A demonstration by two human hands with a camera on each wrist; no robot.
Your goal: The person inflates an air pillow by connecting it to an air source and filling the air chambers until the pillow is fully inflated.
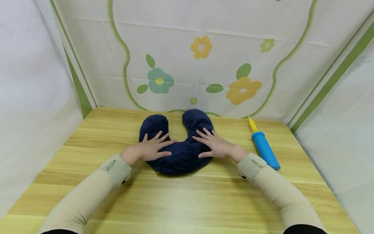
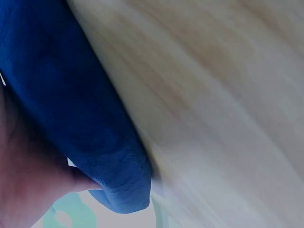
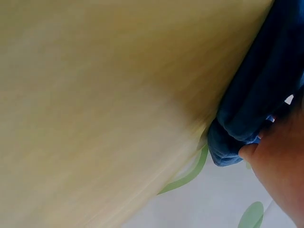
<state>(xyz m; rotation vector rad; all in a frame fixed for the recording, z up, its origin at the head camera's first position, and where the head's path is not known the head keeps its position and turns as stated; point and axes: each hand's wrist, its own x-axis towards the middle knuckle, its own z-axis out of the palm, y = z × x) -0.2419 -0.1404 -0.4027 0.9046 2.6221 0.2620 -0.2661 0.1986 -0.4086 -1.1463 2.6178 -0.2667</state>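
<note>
A navy blue U-shaped neck pillow [image 1: 181,159] lies on the wooden table with its two ends pointing to the back. My left hand [image 1: 153,148] rests on its left side, fingers spread and straight. On the right side of the pillow lies my right hand [image 1: 211,143], also with fingers spread over the fabric. In the left wrist view the pillow [image 2: 90,104] runs alongside the left hand [image 2: 28,175]. The right wrist view has the pillow's edge [image 3: 256,80] beside the right hand [image 3: 280,156], where the cloth shows folds.
A blue hand pump [image 1: 266,150] with a yellow nozzle [image 1: 252,124] lies right of the pillow, near the right forearm. The wooden table [image 1: 181,201] ends at the back against a white curtain [image 1: 181,65] printed with flowers. White cloth also hangs at both sides.
</note>
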